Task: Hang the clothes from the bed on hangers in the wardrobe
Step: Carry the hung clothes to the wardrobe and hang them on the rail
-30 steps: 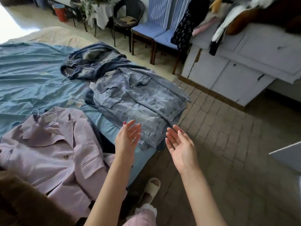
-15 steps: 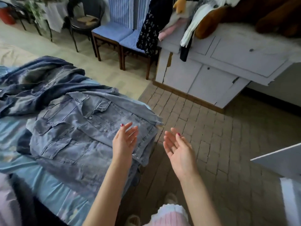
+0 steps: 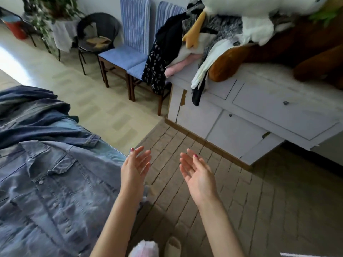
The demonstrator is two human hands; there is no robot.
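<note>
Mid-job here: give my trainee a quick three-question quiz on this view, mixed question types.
1. True or false: the left hand grips the denim jacket.
2. What hangs over the nearer blue chair? A) black floral dress B) pink towel C) grey coat
3. Fill in: the right hand is open and holds ____.

Key: 1 false, both hands are open, palms facing each other, beside the bed; 2 A, the black floral dress; 3 nothing.

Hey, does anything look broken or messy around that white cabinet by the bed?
Yes. The white cabinet has a chipped patch on its left corner and a cracked, broken lower right edge. Clothes spill over its top: a white garment and a pink one hang over the front edge beside a brown plush toy.
</note>
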